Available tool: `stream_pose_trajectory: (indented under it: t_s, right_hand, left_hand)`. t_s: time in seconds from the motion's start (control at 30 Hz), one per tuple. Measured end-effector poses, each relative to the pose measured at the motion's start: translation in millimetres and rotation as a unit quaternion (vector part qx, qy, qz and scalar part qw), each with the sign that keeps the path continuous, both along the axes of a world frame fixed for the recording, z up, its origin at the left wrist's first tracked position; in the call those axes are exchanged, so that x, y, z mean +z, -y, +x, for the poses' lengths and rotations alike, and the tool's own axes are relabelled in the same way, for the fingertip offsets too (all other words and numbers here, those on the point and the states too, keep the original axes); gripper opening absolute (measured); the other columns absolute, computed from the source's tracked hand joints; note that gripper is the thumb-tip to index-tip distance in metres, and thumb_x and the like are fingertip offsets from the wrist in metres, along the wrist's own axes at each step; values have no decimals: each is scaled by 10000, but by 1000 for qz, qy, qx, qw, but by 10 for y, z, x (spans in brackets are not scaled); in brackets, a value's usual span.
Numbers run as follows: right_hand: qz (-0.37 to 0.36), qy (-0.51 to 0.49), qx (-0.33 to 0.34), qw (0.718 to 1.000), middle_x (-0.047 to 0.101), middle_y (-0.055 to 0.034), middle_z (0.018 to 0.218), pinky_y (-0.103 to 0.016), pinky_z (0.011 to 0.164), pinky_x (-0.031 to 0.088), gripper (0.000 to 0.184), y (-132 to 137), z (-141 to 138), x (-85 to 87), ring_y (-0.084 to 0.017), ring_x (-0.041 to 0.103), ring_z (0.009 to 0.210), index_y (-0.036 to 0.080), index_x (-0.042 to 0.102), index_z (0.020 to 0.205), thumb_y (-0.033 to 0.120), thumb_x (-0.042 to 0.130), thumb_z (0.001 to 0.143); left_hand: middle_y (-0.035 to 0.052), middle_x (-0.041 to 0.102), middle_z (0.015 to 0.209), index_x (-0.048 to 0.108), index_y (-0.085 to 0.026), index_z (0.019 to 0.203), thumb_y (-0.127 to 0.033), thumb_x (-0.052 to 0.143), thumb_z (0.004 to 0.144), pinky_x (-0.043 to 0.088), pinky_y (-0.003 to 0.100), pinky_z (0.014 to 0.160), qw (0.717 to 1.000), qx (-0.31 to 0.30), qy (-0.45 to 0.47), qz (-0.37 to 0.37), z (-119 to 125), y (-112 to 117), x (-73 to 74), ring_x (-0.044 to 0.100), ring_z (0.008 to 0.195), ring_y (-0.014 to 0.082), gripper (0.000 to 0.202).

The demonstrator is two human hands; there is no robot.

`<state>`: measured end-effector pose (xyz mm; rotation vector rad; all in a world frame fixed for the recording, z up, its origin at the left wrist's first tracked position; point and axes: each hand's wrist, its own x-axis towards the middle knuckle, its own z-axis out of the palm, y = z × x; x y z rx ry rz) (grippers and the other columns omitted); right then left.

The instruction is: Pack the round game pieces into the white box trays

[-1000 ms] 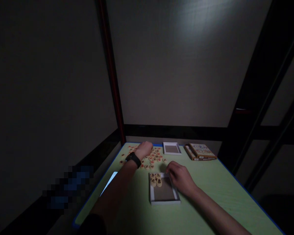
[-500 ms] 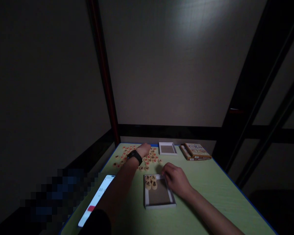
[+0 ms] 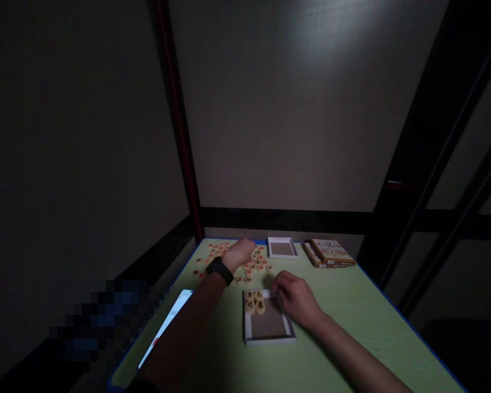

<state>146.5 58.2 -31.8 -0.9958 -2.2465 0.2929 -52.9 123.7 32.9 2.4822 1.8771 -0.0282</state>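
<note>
Over the scattered xiangqi pieces at the far left of the table reaches my left hand, a black watch on its wrist. Its fingers point down and away, and their tips are hidden. My right hand rests by the upper right corner of a shallow white box. The fingers there are curled inward; whatever they may hold is hidden. Several pieces with black characters lie face up in two rows in the box's upper left corner, and its brown bottom shows elsewhere.
A second white box stands at the table's back edge. Right of it, printed game boxes are stacked. A lit phone lies at the left, partly behind my left forearm. Walls enclose the green table at back and left.
The view has shifted slightly, moving the table's contents a little to the right in the picture. My left hand stays over the scattered pieces, and my right hand remains by the box corner.
</note>
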Motion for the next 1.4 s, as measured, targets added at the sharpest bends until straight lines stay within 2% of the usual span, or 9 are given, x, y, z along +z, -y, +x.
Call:
stream_pose_trajectory:
  t_s: [0.2,0.33,0.43,0.6,0.7,0.83,1.07,1.23,1.4]
  right_hand:
    - [12,-34,-9,999,642,-45,788,-271,699,443,281,-34,26,-48,-185,614,749,183,630,744,-17,438,696]
    - [26,-39,4,999,673,-68,917,-281,757,465,319,-60,-2,61,-190,633,839,182,672,906,17,430,778]
    - [13,27,48,998,693,-91,1014,-288,807,464,362,-172,-170,242,-203,639,912,184,689,1051,39,461,810]
    - [-30,228,141,963,748,-69,883,-247,725,438,268,-477,-570,391,-193,658,827,182,748,910,37,580,760]
    - [-32,259,143,955,757,-67,826,-239,668,422,201,-587,-689,316,-194,664,777,182,760,838,57,649,727]
    - [-32,268,146,952,759,-69,837,-241,673,417,172,-642,-706,208,-190,662,772,178,757,827,74,665,725]
    - [-44,279,154,947,738,-51,843,-230,695,415,178,-679,-724,170,-173,637,779,164,720,836,58,627,728]
    - [-38,274,136,951,709,-97,854,-248,698,415,110,-639,-750,195,-190,617,788,124,687,816,77,618,744]
    - [-26,238,117,964,688,-117,939,-252,723,425,136,-520,-521,321,-174,589,799,111,658,930,153,550,858]
  left_hand:
    - [81,684,1070,675,-207,1002,-56,549,800,488,298,838,999,-32,38,-3,-131,458,-66,642,996,225,282]
    - [98,670,1054,668,-178,992,-89,534,834,462,344,939,988,-28,123,91,-170,708,-80,605,1053,238,225]
    - [86,648,1072,648,-183,1063,-123,550,855,440,353,993,956,13,210,203,-115,888,-91,579,1089,225,238]
    - [52,628,1017,657,-198,1037,-63,576,829,488,316,905,901,82,315,287,-15,1020,-271,607,968,181,261]
    - [35,619,975,663,-210,1031,-35,588,810,504,292,845,885,95,352,289,-22,1008,-377,609,888,161,292]
    - [26,598,954,668,-220,961,-48,595,815,508,265,789,875,109,370,292,-42,1009,-411,606,840,149,237]
    - [44,597,986,660,-202,952,-34,598,802,499,289,849,859,149,364,328,-87,1002,-477,615,922,173,234]
    - [43,649,981,661,-200,976,-64,599,814,484,305,872,873,147,346,312,-110,993,-478,620,927,180,221]
    - [16,670,886,672,-213,916,-179,680,794,468,295,830,896,140,358,222,-47,1110,-373,609,849,169,127]
